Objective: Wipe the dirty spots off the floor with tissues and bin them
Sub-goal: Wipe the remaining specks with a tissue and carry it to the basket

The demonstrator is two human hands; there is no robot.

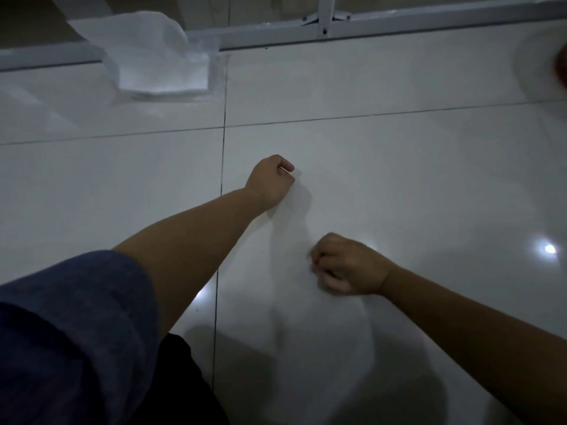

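Observation:
A thin white tissue [302, 314] hangs spread between my two hands, faint against the white tiled floor [414, 167]. My left hand [271, 180] is closed in a fist on the tissue's upper edge, above the middle tile. Lower and to the right, my right hand [346, 265] pinches another edge of it, fingers curled. A tissue pack [165, 75] lies on the floor at the far left with one sheet [135, 29] standing up out of it. A tiny dark speck [196, 310] shows on the floor beside the tile seam, near my left forearm.
A grey metal frame rail [399, 24] with an upright post runs across the top, right behind the tissue pack. A pale round object [534, 65], blurred, sits at the top right edge. My dark-clothed knee [190, 388] is at the bottom left.

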